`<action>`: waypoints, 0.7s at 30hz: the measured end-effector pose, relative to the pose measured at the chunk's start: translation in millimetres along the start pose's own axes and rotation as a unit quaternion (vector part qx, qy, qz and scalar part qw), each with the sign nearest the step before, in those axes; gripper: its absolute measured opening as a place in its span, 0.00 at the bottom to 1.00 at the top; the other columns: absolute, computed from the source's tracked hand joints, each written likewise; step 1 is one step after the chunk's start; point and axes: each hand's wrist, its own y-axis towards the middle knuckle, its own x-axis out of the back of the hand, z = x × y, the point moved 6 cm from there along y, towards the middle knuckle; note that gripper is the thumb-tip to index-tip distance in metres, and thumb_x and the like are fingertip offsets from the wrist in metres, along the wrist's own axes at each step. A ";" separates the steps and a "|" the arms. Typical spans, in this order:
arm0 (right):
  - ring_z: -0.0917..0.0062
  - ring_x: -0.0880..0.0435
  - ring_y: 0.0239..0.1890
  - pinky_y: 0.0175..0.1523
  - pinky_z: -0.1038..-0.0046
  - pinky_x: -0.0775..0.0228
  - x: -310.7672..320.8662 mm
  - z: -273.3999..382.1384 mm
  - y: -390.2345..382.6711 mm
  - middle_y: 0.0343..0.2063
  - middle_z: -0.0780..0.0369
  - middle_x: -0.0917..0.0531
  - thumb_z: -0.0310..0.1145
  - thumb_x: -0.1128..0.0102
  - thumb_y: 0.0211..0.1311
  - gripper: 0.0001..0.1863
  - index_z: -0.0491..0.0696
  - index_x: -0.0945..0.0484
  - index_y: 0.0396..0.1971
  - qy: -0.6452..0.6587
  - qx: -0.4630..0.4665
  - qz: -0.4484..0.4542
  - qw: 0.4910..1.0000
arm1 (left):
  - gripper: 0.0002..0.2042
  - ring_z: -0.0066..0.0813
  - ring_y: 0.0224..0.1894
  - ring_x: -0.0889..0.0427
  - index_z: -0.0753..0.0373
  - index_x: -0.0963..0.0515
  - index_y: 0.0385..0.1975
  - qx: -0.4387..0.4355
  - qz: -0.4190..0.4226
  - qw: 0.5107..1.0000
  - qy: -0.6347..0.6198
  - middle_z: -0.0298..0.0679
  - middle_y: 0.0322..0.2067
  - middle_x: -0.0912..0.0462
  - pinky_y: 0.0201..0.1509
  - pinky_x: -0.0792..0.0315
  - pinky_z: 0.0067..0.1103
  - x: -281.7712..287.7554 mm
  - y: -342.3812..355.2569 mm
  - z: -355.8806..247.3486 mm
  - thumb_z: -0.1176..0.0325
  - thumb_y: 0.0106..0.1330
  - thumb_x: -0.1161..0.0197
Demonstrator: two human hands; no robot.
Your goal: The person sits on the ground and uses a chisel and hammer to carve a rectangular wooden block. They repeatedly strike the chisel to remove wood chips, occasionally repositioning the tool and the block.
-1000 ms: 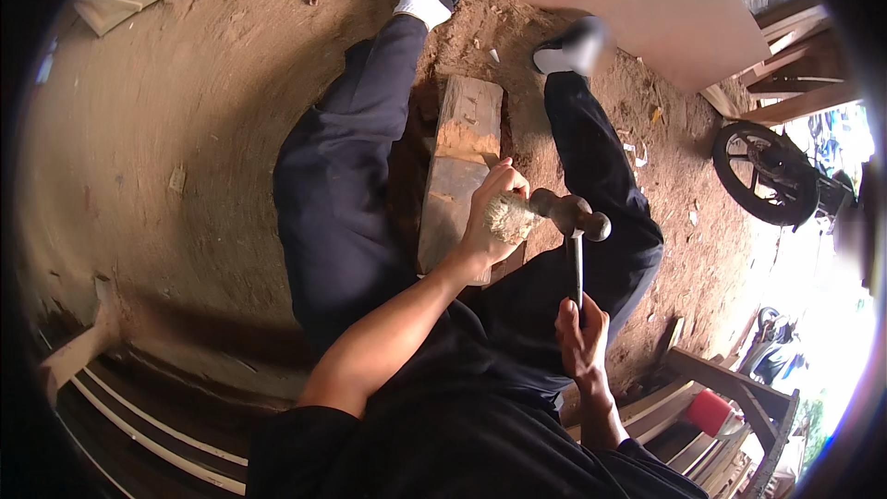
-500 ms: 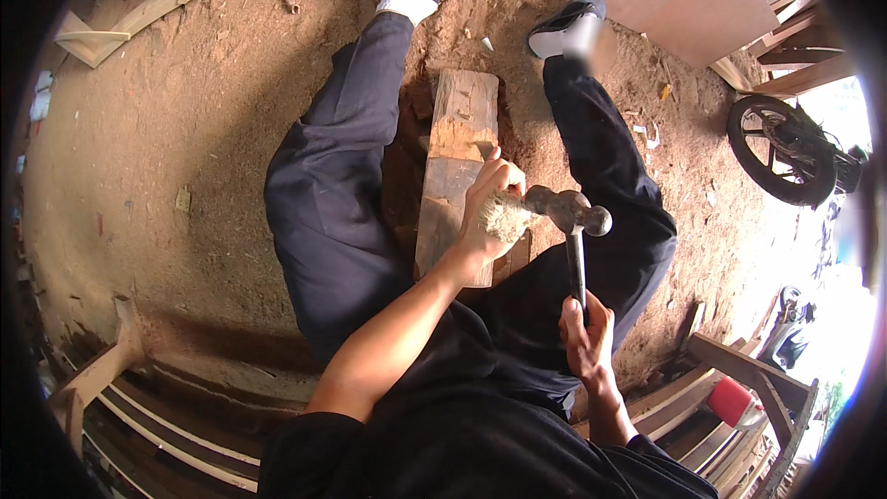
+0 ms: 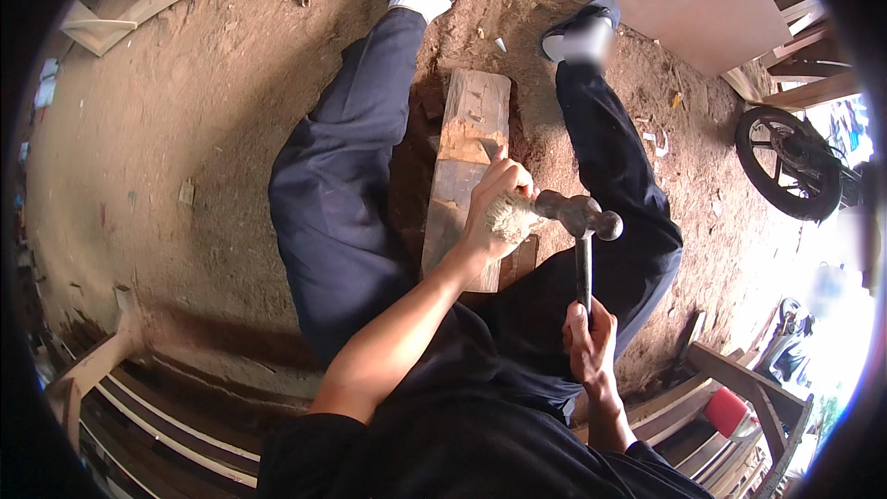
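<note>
A chisel with a frayed, mushroomed wooden handle end (image 3: 511, 218) is gripped in my left hand (image 3: 482, 203). Its blade (image 3: 490, 148) points away from me onto a long wooden block (image 3: 474, 111) on the ground between my legs. The block's far part has a lighter, freshly cut patch; the fingers hide most of the chisel's shaft. In my right hand (image 3: 589, 337) is a ball-peen hammer (image 3: 580, 214), fingers wrapped round its handle. The hammer head lies beside the frayed end, very close to it; whether they touch I cannot tell.
Wood chips litter the brown dirt floor (image 3: 203, 157). A large board (image 3: 637, 0) lies beyond my feet, with wooden frames (image 3: 166, 0) at far left. To the right stands a motorcycle wheel (image 3: 788, 164). Near my right side, a red container (image 3: 726, 411) sits among slatted wood.
The whole view has shifted slightly, so the scene appears a little farther right. Both hands keep their grips, with the hammer head still beside the chisel's frayed end.
</note>
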 end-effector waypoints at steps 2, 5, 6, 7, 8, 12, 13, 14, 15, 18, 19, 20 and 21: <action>0.84 0.33 0.20 0.25 0.74 0.39 -0.2 2.9 0.3 0.14 0.68 0.30 0.68 0.47 0.69 0.37 0.43 0.28 0.26 -0.003 -0.002 0.003 1.000 | 0.14 0.26 0.34 0.26 0.60 0.31 0.32 -0.003 0.009 1.000 0.004 0.32 0.29 0.29 0.74 0.38 0.39 1.9 -0.2 0.8 0.86 0.57 0.34; 0.85 0.33 0.19 0.25 0.74 0.40 -0.6 4.1 -1.2 0.14 0.68 0.30 0.66 0.47 0.70 0.35 0.43 0.27 0.26 -0.004 0.009 -0.009 1.000 | 0.08 0.24 0.34 0.28 0.60 0.31 0.31 0.119 0.003 0.984 -0.135 0.31 0.29 0.30 0.63 0.30 0.32 -2.5 -4.0 24.2 0.80 0.67 0.38; 0.85 0.33 0.19 0.25 0.74 0.40 1.5 7.0 -3.4 0.14 0.68 0.30 0.65 0.47 0.70 0.34 0.43 0.27 0.26 0.000 0.025 -0.019 1.000 | 0.08 0.24 0.34 0.29 0.59 0.31 0.31 0.153 -0.004 0.970 -0.187 0.31 0.29 0.31 0.59 0.29 0.30 -5.4 -5.6 31.1 0.77 0.70 0.39; 0.85 0.33 0.19 0.24 0.74 0.40 3.7 12.9 -5.3 0.14 0.68 0.30 0.64 0.47 0.70 0.34 0.43 0.27 0.26 0.004 0.041 -0.025 0.999 | 0.07 0.23 0.34 0.29 0.59 0.31 0.31 0.177 -0.015 0.953 -0.244 0.31 0.29 0.31 0.56 0.28 0.28 -5.3 -4.4 32.8 0.74 0.72 0.41; 0.85 0.33 0.19 0.24 0.75 0.40 5.5 20.1 -7.5 0.14 0.69 0.30 0.63 0.47 0.71 0.33 0.43 0.27 0.26 0.008 0.057 -0.031 0.998 | 0.08 0.23 0.34 0.29 0.58 0.31 0.30 0.190 -0.021 0.946 -0.262 0.31 0.29 0.31 0.54 0.28 0.27 -5.0 -4.2 32.3 0.71 0.74 0.42; 0.80 0.31 0.12 0.19 0.76 0.42 24.7 38.6 -24.0 0.12 0.66 0.27 0.63 0.52 0.73 0.34 0.43 0.27 0.26 0.055 0.206 -0.026 0.977 | 0.10 0.22 0.34 0.28 0.57 0.30 0.30 0.208 -0.031 0.934 -0.288 0.30 0.29 0.30 0.50 0.28 0.25 -1.6 -2.9 33.9 0.67 0.77 0.44; 0.79 0.31 0.10 0.17 0.76 0.42 26.3 51.1 -28.4 0.11 0.65 0.27 0.62 0.55 0.75 0.34 0.43 0.27 0.24 0.061 0.275 -0.056 0.958 | 0.10 0.22 0.34 0.27 0.57 0.30 0.29 0.204 -0.024 0.936 -0.284 0.30 0.29 0.30 0.49 0.27 0.24 -3.9 -1.7 35.7 0.68 0.76 0.43; 0.79 0.31 0.11 0.18 0.76 0.41 24.7 66.6 -33.0 0.11 0.63 0.26 0.58 0.56 0.76 0.33 0.43 0.28 0.22 0.079 0.297 -0.041 0.951 | 0.10 0.22 0.34 0.27 0.57 0.30 0.29 0.202 -0.018 0.938 -0.280 0.30 0.29 0.30 0.48 0.27 0.24 -6.1 -1.0 37.0 0.68 0.76 0.43; 0.82 0.34 0.12 0.18 0.77 0.45 24.5 61.4 -33.3 0.11 0.65 0.30 0.60 0.52 0.75 0.31 0.44 0.30 0.24 0.077 0.297 -0.037 0.951 | 0.09 0.22 0.35 0.26 0.57 0.30 0.29 0.192 0.000 0.947 -0.257 0.30 0.29 0.29 0.47 0.27 0.23 -7.4 -1.6 36.7 0.70 0.75 0.43; 0.79 0.30 0.14 0.22 0.73 0.39 15.8 62.0 -25.2 0.13 0.60 0.25 0.47 0.48 0.74 0.23 0.42 0.26 0.25 -0.092 0.201 -0.040 0.974 | 0.07 0.23 0.35 0.25 0.58 0.29 0.30 0.209 -0.009 0.929 -0.304 0.31 0.30 0.28 0.44 0.27 0.22 -10.2 -3.6 49.4 0.74 0.69 0.39; 0.79 0.30 0.16 0.24 0.71 0.37 6.9 70.2 -17.2 0.13 0.56 0.25 0.41 0.43 0.71 0.17 0.42 0.24 0.29 -0.172 0.121 -0.032 0.977 | 0.07 0.24 0.35 0.24 0.58 0.29 0.30 0.181 -0.010 0.944 -0.275 0.31 0.30 0.28 0.43 0.27 0.22 -7.2 -2.7 45.6 0.76 0.66 0.37; 0.77 0.28 0.16 0.25 0.69 0.35 1.7 77.6 -14.0 0.14 0.53 0.25 0.37 0.40 0.69 0.14 0.41 0.23 0.31 -0.242 0.095 -0.030 0.965 | 0.08 0.25 0.35 0.24 0.59 0.28 0.31 0.152 -0.015 0.957 -0.247 0.32 0.30 0.27 0.42 0.27 0.22 -4.5 -1.7 41.7 0.77 0.63 0.35; 0.77 0.28 0.16 0.25 0.69 0.35 3.2 75.8 -19.6 0.14 0.53 0.25 0.37 0.39 0.69 0.14 0.41 0.23 0.31 -0.248 0.131 -0.044 0.959 | 0.09 0.25 0.35 0.24 0.59 0.28 0.31 0.080 -0.010 0.985 -0.150 0.32 0.30 0.27 0.41 0.27 0.22 -1.6 -4.4 30.0 0.78 0.59 0.33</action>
